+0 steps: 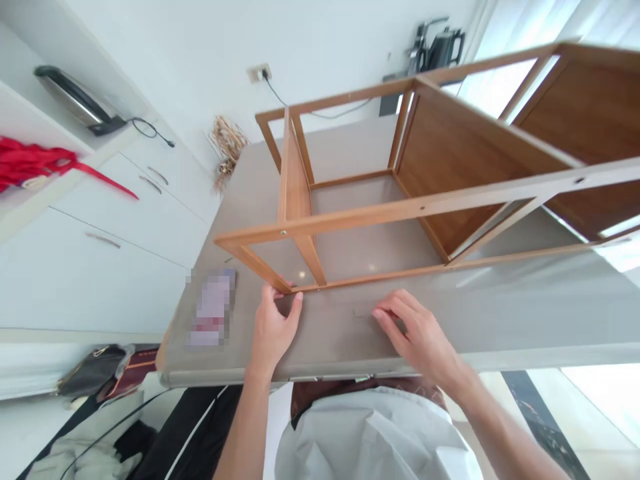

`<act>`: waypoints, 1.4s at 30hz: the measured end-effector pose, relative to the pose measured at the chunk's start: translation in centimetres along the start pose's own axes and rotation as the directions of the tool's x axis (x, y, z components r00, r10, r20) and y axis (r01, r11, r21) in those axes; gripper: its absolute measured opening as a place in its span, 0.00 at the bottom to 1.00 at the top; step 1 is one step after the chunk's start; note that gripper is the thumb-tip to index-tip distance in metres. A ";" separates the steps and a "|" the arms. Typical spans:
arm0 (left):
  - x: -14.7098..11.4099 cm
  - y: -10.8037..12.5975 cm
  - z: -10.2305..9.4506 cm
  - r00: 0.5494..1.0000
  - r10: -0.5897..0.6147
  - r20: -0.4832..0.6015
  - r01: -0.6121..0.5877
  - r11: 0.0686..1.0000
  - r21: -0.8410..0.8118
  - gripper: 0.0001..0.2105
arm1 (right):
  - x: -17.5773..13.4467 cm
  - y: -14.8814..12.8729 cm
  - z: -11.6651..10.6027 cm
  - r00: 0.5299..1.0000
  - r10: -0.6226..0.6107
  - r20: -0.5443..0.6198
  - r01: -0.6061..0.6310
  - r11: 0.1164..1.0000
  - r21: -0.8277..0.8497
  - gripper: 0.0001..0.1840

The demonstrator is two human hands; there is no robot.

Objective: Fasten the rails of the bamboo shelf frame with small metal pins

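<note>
A wooden shelf frame (400, 207) lies on its side on a grey table (500, 313). My left hand (273, 327) pinches the frame's near lower corner, thumb and fingers around the bar. My right hand (417, 333) rests flat on the tabletop a little right of it, fingertips touching a small pale piece (361, 312) lying on the table; what that piece is I cannot tell.
A blurred card or booklet (213, 307) lies on the table's left part. White cabinets (125, 220) with drawers stand at left, a red cloth (30, 163) on top. Dried straw (227, 143) sits at the far table end. Bags (95, 373) lie on the floor.
</note>
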State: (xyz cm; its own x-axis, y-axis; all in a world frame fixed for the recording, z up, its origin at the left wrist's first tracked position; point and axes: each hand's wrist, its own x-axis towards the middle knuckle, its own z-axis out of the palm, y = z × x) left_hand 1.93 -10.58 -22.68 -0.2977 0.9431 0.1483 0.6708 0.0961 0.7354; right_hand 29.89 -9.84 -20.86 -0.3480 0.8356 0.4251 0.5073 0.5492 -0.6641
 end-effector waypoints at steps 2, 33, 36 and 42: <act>0.0 -0.3 0.0 1.000 0.001 -0.015 -0.001 1.000 -0.025 0.20 | -2.1 1.6 -1.2 0.992 0.120 -0.032 -0.120 0.993 0.006 0.16; 15.3 18.2 -14.9 0.811 0.583 -0.040 -0.545 0.779 0.311 0.25 | -6.9 7.5 -18.3 0.824 0.420 -0.381 -0.493 0.862 -0.115 0.23; 18.6 19.7 -14.7 0.836 0.530 0.144 -0.544 0.761 0.355 0.23 | -4.7 7.0 -25.9 0.887 0.183 -0.424 -0.350 0.866 -0.357 0.21; 24.7 21.7 -12.6 0.909 0.096 0.406 -0.225 0.933 0.283 0.32 | 6.2 10.6 -41.0 0.969 -0.062 -0.240 -0.156 0.598 -0.786 0.29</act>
State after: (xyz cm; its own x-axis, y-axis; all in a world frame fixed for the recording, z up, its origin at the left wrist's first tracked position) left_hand 0.58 10.80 5.26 0.0692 0.9956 -0.0627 0.8844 -0.0322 0.4655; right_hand 65.40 1.73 -0.05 -0.1797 0.7792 0.6004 0.9775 0.2102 0.0198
